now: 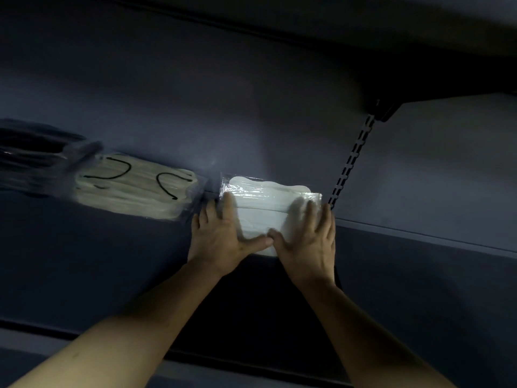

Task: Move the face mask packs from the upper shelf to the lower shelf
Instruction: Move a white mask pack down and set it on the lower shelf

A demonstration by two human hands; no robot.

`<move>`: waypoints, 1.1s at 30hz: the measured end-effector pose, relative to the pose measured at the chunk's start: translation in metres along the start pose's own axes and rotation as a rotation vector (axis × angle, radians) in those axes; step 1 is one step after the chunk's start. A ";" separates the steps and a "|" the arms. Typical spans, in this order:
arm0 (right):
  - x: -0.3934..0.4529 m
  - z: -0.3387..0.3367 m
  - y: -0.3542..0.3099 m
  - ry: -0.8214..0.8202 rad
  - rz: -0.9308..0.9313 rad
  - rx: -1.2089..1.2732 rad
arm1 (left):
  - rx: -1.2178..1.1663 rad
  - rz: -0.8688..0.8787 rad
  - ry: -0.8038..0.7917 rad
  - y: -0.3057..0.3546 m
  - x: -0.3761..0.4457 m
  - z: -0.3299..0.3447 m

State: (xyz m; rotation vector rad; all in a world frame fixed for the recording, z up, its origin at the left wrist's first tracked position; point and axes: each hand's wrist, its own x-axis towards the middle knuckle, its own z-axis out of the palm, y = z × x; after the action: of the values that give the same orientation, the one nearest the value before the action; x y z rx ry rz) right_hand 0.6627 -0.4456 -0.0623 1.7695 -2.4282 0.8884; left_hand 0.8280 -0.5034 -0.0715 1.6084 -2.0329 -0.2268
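Note:
A white face mask pack in clear plastic lies on the dark grey shelf, close to the back wall. My left hand rests flat on its left edge, fingers straight. On the pack's right half my right hand presses down with spread fingers. The two thumbs nearly meet at the pack's front edge. A cream mask pack with black ear loops lies to the left. Further left sits a dark mask pack, blurred.
A slotted black upright runs up the back wall just right of the white pack, ending in a bracket under the shelf above. The shelf's front edge crosses below my forearms.

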 end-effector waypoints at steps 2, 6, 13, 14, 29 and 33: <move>0.000 -0.003 0.000 0.018 0.029 0.010 | 0.015 0.004 0.013 -0.001 0.000 0.001; -0.007 -0.004 0.002 -0.099 -0.114 -0.058 | 0.084 0.033 0.007 -0.003 0.000 0.006; -0.017 -0.007 0.005 -0.197 -0.100 -0.017 | 0.145 0.029 0.026 -0.002 -0.004 0.006; -0.017 -0.007 0.004 -0.172 -0.103 -0.014 | 0.142 0.031 0.027 -0.002 -0.005 0.006; -0.019 -0.004 0.009 0.022 -0.087 0.011 | 0.210 0.169 0.005 0.005 -0.019 0.002; -0.020 -0.004 0.009 0.067 -0.049 0.045 | 0.209 0.170 0.038 0.004 -0.023 -0.001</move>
State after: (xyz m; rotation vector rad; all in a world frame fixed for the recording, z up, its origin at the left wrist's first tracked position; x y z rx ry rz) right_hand 0.6604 -0.4250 -0.0696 1.7745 -2.3320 0.9879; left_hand 0.8287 -0.4802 -0.0762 1.5341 -2.2095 0.0806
